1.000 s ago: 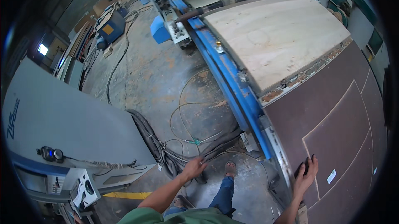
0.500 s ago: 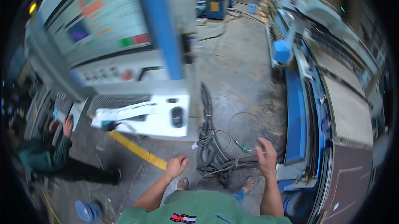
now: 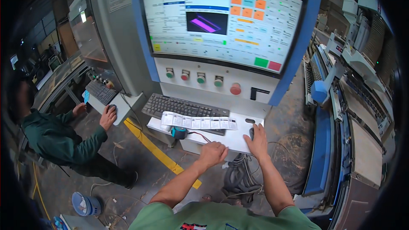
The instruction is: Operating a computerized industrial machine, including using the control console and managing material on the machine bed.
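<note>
Since the right hand [image 3: 258,143] has its grip wrapped over the mouse [image 3: 252,134], right of centre, light pressure seems best; whether the curled left hand [image 3: 213,154] holds anything, I cannot tell.

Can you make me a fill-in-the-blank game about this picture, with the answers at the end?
1. The person's bare right hand rests on a small, dark computer ____.
2. The long white strip of printed paper lies partly over the black plastic ____.
3. Under the wide, black-framed screen, the biggest round button is coloured ____.
4. The long painted stripe on the grey concrete floor is coloured ____.

Missing words: mouse; keyboard; red; yellow.
</note>
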The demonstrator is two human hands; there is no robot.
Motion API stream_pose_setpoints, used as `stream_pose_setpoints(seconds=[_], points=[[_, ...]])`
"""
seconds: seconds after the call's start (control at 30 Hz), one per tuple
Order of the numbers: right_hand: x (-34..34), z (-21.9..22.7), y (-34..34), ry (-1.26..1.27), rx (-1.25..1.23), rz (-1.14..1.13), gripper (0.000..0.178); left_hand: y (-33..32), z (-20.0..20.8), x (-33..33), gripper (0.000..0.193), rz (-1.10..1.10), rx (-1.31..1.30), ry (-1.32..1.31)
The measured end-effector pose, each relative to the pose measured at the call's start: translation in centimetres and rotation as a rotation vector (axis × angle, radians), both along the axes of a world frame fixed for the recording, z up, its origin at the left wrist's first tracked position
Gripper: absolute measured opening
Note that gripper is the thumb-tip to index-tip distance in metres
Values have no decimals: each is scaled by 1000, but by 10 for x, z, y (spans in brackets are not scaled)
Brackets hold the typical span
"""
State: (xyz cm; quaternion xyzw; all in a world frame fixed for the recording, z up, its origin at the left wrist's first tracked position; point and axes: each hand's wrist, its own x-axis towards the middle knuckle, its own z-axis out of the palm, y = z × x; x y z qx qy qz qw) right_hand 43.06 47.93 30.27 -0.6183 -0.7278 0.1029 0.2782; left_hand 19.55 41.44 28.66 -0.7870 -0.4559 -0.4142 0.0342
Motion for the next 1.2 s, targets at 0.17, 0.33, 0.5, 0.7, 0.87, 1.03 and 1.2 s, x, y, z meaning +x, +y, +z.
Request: stream_pose_setpoints(seconds=[0.17,0.33,0.5,0.7,0.87,1.03,1.2], points=[[-5,-5,-7,11,70,-63,64,29,15,15,25,-124,49,1],[1,-12,-18,-33,107,-79,59,45,4,28,28,-105,-36,49],[-4,-9,-17,-35,149,-78,51,48,0,30,28,-156,-16,0],[-4,-10,-17,-37,172,-101,49,49,0,29,29,-92,-11,40],[-4,-10,-19,0,155,-123,48,48,0,32,29,-89,-21,47],[-4,-14,-18,2,179,-126,48,48,1,33,30,-90,-4,6],[-3,-14,-18,0,163,-127,48,48,2,33,29,-83,-5,28]])
